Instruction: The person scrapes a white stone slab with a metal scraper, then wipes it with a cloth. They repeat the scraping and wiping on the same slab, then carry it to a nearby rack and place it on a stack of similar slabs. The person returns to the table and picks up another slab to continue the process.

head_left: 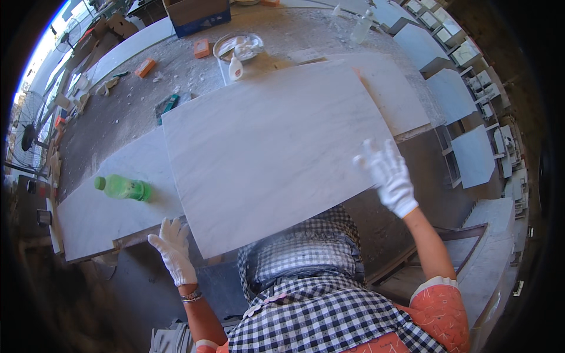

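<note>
A large pale stone slab [271, 153] with faint grey veins lies in front of me, its near edge jutting toward my checked apron [306, 312]. My right hand [387, 179], in a white glove, is spread over the slab's right side; whether it touches the surface I cannot tell. Off the slab's near left corner, my left hand [173, 250], gloved too, is held up with its fingers apart and nothing in it. Left of the slab, a green plastic bottle [123, 187] lies on its side on another pale slab [112, 220].
Behind the slab are a small white squeeze bottle [236, 69], a bowl of white material [240, 47], orange boxes [202, 48] and a green-handled tool [170, 104]. A clear bottle [361, 27] stands farther back. Stacked pale slabs [474, 156] line the right; a fan [28, 136] stands left.
</note>
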A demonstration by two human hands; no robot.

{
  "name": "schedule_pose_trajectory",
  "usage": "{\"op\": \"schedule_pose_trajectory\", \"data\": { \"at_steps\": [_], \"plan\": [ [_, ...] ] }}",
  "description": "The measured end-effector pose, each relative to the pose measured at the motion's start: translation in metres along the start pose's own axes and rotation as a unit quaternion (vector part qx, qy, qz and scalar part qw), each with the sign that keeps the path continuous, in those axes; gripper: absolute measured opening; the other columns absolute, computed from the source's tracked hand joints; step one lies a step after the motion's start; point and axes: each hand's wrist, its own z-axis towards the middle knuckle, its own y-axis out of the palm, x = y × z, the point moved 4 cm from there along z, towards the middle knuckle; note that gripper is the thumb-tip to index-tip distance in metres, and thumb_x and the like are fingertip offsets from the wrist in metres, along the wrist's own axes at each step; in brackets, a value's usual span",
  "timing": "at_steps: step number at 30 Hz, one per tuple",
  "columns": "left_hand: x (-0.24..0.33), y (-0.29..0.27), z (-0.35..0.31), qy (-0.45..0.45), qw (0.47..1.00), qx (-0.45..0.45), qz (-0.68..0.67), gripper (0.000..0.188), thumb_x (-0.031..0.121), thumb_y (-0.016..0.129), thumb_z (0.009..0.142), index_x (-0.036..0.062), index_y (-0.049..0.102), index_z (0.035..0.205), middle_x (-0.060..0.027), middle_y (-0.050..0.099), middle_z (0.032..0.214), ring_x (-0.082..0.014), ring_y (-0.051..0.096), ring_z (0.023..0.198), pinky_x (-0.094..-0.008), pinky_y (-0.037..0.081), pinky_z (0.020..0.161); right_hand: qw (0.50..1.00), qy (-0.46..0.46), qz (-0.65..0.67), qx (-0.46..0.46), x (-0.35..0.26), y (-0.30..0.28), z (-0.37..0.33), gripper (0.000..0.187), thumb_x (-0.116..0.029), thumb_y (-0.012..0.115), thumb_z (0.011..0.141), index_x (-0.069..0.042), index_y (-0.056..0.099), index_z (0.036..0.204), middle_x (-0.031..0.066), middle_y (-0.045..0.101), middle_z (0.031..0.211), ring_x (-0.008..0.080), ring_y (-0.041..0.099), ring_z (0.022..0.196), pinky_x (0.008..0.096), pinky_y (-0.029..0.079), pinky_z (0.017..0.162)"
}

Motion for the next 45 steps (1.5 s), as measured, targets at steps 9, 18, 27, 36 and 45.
{"op": "schedule_pose_trajectory", "data": {
  "at_steps": [9, 18, 27, 36, 45],
  "plan": [
    [0.016, 0.045, 0.024, 0.127, 0.982, -0.038, 0.137, 0.087, 0.070, 0.022, 0.108, 0.0023, 0.035, 0.162, -0.0194, 0.039, 0.165, -0.0322, 0.036, 0.152, -0.0441, 0.020, 0.127, 0.932, 0.247, 0.225, 0.137, 0.077, -0.033, 0.008, 0.058, -0.011, 0.059, 0.096, -0.007, 0.046, 0.153, 0.0116, 0.051, 0.153, 0.0347, 0.063, 0.117, 0.0464, 0.055, 0.095],
    [0.029, 0.070, 0.039, 0.201, 0.902, -0.026, 0.380, 0.073, 0.049, 0.029, 0.114, -0.0058, 0.022, 0.163, -0.0216, 0.021, 0.172, -0.0321, 0.023, 0.158, -0.0408, 0.019, 0.129, 0.841, -0.389, 0.361, -0.107, -0.155, -0.135, 0.101, 0.052, -0.041, 0.050, 0.107, -0.040, 0.041, 0.158, 0.0061, 0.019, 0.175, 0.0434, 0.011, 0.160, 0.0633, 0.023, 0.125],
    [0.037, 0.085, 0.023, 0.181, 0.885, -0.021, 0.428, 0.070, 0.049, 0.038, 0.112, -0.0011, 0.030, 0.160, -0.0264, 0.040, 0.160, -0.0410, 0.039, 0.148, -0.0448, 0.030, 0.123, 0.928, 0.287, 0.123, -0.203, 0.163, 0.052, 0.098, 0.061, -0.032, 0.065, 0.097, -0.020, 0.045, 0.153, 0.0135, 0.070, 0.129, 0.0374, 0.072, 0.107, 0.0528, 0.054, 0.095],
    [0.043, 0.083, 0.023, 0.175, 0.906, -0.016, 0.385, 0.067, 0.044, 0.039, 0.113, -0.0030, 0.032, 0.160, -0.0313, 0.038, 0.160, -0.0418, 0.040, 0.147, -0.0456, 0.030, 0.123, 0.901, 0.376, 0.216, 0.012, 0.167, 0.054, 0.151, 0.083, -0.054, 0.064, 0.097, -0.008, 0.033, 0.159, 0.0236, 0.056, 0.148, 0.0435, 0.061, 0.124, 0.0543, 0.047, 0.103],
    [0.021, 0.068, 0.055, 0.093, 0.979, -0.098, 0.152, 0.036, 0.033, 0.058, 0.110, 0.0053, 0.062, 0.087, 0.0071, 0.049, 0.081, -0.0064, 0.041, 0.077, -0.0287, 0.041, 0.069, 0.835, 0.359, 0.415, 0.034, 0.089, 0.074, 0.145, 0.068, -0.056, 0.056, 0.101, -0.004, 0.053, 0.144, 0.0360, 0.069, 0.113, 0.0525, 0.066, 0.107, 0.0570, 0.052, 0.092]
  ]
}}
